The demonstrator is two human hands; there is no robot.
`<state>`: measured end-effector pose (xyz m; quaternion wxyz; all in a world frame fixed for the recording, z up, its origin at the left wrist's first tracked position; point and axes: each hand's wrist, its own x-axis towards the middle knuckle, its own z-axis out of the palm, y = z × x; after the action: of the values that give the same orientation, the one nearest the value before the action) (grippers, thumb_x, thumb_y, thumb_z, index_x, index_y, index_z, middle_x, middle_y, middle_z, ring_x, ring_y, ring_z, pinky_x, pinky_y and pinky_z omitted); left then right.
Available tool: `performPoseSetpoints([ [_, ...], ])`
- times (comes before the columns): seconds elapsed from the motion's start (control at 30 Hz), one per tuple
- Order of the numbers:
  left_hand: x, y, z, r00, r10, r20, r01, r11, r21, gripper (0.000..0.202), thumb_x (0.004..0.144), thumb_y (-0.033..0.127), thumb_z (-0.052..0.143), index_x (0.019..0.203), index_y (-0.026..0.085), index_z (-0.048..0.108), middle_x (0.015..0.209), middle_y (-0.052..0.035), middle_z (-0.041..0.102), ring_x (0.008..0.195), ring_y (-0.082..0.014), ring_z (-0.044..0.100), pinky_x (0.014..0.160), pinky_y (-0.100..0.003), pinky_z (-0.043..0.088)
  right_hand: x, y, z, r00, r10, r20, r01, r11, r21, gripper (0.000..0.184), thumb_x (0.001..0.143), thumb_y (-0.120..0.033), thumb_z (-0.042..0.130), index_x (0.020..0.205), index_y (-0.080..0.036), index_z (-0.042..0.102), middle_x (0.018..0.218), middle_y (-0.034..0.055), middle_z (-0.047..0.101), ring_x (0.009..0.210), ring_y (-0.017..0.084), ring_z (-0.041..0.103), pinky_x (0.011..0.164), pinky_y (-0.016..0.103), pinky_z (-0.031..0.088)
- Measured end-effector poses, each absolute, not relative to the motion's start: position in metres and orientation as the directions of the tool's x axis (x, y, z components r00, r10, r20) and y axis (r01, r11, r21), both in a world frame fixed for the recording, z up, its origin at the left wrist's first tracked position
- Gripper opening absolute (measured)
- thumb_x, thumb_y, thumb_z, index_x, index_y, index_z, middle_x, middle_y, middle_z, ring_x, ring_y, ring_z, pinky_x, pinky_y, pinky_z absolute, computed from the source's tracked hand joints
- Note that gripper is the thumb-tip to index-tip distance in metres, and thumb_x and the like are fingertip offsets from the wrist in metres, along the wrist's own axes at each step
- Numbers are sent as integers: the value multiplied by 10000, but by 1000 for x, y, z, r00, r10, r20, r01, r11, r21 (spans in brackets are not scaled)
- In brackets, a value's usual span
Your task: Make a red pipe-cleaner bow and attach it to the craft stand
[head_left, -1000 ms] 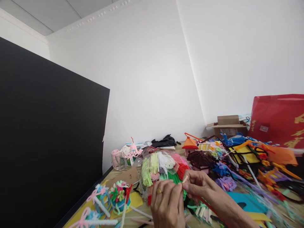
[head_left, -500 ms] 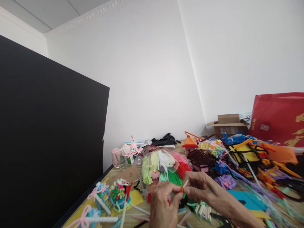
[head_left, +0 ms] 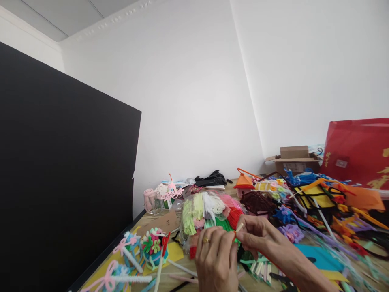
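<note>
My left hand (head_left: 216, 257), a ring on one finger, is closed with its back toward me. Its fingertips pinch a small orange-red pipe cleaner (head_left: 235, 235), mostly hidden behind the fingers. From the right, my right hand (head_left: 258, 235) meets it, thumb and forefinger pinching a short pale stick (head_left: 240, 227) whose upper end pokes out. The orange-red bit sits at the stick's lower end. Below the hands lies a bundle of similar pale sticks (head_left: 261, 269). Behind them are plastic-wrapped bundles of pipe cleaners (head_left: 197, 207) in several colours.
At the left stand a black panel (head_left: 67, 162) and a blue pot of pipe-cleaner flowers (head_left: 154, 255). Finished fuzzy pieces crowd the right, near a blue sheet (head_left: 319, 255) and black-handled scissors (head_left: 284, 280). Farther back are a cardboard box (head_left: 294, 162) and a red bag (head_left: 355, 154).
My left hand has turned so its back and ring show, fingers curling over the orange-red bit. My right hand stays at the stick, of which less shows now.
</note>
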<state>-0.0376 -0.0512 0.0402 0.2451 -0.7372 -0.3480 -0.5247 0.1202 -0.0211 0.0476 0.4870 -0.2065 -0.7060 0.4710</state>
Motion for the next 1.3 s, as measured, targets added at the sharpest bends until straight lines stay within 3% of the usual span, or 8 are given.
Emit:
performPoseSetpoints([
  [0.1, -38, -47, 36, 235, 164, 958, 781, -618, -85, 166, 783, 55, 572, 863, 192, 618, 739, -27, 673, 788, -208, 620, 772, -355, 461, 119, -22, 47, -463, 742, 485, -159, 469, -869, 348, 817, -481, 594, 693, -166, 515, 532, -65, 419, 473, 79, 341, 456, 215, 248],
  [0.2, -41, -45, 36, 220, 243, 945, 760, -650, -10, 147, 807, 71, 547, 826, 197, 621, 730, -28, 664, 766, -200, 613, 745, -344, 458, 120, -25, 50, -487, 725, 487, -119, 498, -859, 343, 815, -467, 603, 678, -169, 502, 551, -62, 409, 496, 83, 330, 462, 219, 242],
  [0.37, -44, -49, 44, 202, 550, 811, 669, -682, 295, 123, 809, 110, 544, 764, 189, 628, 748, -34, 665, 744, -198, 605, 684, -311, 454, 123, -27, 56, -493, 729, 474, -34, 529, -848, 319, 836, -445, 580, 699, -163, 523, 586, -52, 401, 530, 90, 326, 479, 227, 242],
  [0.53, -46, -57, 57, 130, 828, 546, 562, -515, 647, 100, 771, 165, 575, 755, 169, 674, 735, -44, 676, 714, -198, 612, 665, -282, 451, 125, -27, 57, -505, 722, 473, -13, 542, -840, 299, 847, -415, 573, 706, -152, 551, 609, -43, 413, 545, 90, 322, 487, 230, 236],
  [0.8, -53, -58, 65, 281, 901, 331, 49, -358, 933, 137, 737, 258, 639, 801, 142, 607, 700, -84, 719, 685, -214, 661, 684, -304, 485, 127, -34, 61, -552, 692, 466, -117, 488, -865, 248, 837, -388, 598, 760, -151, 595, 670, 0, 571, 558, 103, 441, 519, 225, 324],
  [0.97, -42, -59, 56, 90, 807, 584, 314, -579, 752, 179, 698, 130, 642, 866, 185, 620, 765, -34, 688, 728, -189, 645, 666, -271, 490, 127, -27, 55, -513, 701, 496, -118, 515, -849, 287, 844, -401, 587, 724, -141, 583, 585, -31, 493, 516, 86, 382, 485, 220, 277],
  [1.17, -30, -54, 40, 128, 189, 974, 776, -631, 21, 203, 789, 46, 535, 860, 210, 630, 745, -35, 664, 780, -205, 615, 780, -357, 460, 120, -28, 56, -473, 719, 509, -167, 495, -853, 346, 817, -470, 597, 696, -149, 559, 529, -57, 434, 484, 79, 354, 465, 211, 270],
  [1.3, -34, -51, 41, 186, 142, 972, 815, -575, -72, 167, 804, 59, 540, 831, 195, 632, 741, -48, 637, 754, -190, 602, 722, -324, 466, 117, -30, 58, -477, 730, 490, -181, 463, -867, 356, 798, -497, 606, 708, -157, 554, 548, -62, 414, 479, 76, 355, 459, 202, 291],
])
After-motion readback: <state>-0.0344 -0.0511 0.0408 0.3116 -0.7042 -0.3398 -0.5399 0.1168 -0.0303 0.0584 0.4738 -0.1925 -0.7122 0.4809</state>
